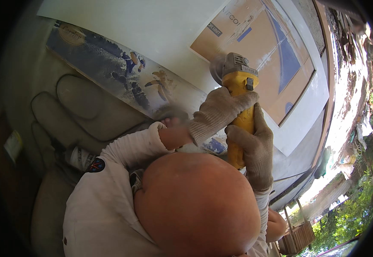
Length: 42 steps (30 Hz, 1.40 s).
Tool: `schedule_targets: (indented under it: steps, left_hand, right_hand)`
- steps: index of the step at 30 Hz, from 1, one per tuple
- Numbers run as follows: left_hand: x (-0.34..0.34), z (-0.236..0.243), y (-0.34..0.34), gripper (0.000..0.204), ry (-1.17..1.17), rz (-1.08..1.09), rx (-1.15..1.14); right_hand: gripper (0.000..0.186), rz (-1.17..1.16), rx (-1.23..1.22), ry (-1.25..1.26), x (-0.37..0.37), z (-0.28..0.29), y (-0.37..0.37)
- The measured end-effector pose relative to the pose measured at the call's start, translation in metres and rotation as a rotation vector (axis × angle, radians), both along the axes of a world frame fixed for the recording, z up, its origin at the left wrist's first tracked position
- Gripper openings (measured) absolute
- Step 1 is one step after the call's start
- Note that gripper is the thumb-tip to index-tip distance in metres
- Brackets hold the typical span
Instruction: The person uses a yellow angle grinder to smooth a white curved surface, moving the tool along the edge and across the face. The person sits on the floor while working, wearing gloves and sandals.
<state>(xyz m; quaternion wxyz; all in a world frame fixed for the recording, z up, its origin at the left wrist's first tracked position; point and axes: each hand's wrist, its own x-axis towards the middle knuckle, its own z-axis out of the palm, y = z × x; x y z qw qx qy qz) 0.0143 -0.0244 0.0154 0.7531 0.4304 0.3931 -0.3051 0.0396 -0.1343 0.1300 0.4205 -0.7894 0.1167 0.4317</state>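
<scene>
A yellow and grey angle grinder [237, 85] is held in both gloved hands, its head pointing away from me. My left hand [219, 110], in a dusty knit glove, wraps round the body just behind the grinder's head. Lower down, my right hand [257, 147] grips the rear of the body in a matching glove. The grinder's disc [216, 69] looks smeared, over the edge of a brown cardboard sheet [255, 64]. I cannot tell whether it touches anything. The cardboard lies on a large white panel [152, 25].
Left of the panel lies a dusty, torn blue-printed cardboard strip [105, 60]. A black cable [83, 118] loops across the floor beside it. My bare knee [195, 201] is between my arms. A wooden crate [297, 237] and greenery [353, 214] are at the lower right.
</scene>
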Motion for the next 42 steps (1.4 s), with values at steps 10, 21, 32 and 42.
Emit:
schedule_targets:
  steps: [10,21,32,42]
  left_hand:
    - [-0.01,-0.002,0.046,0.075,0.014,0.138,-0.018]
    - [-0.009,-0.003,0.049,0.084,0.008,0.276,-0.089]
    - [-0.011,-0.006,0.043,0.07,-0.017,0.316,-0.164]
    - [-0.011,-0.013,0.025,0.07,-0.018,0.311,-0.25]
  right_hand:
    - [0.095,0.19,-0.044,0.057,0.015,-0.008,0.042]
    - [0.1,0.25,-0.103,0.031,0.023,-0.012,0.047]
    - [0.101,0.256,-0.088,0.05,0.025,-0.012,0.044]
    - [0.105,0.258,-0.172,0.067,0.024,-0.01,0.029]
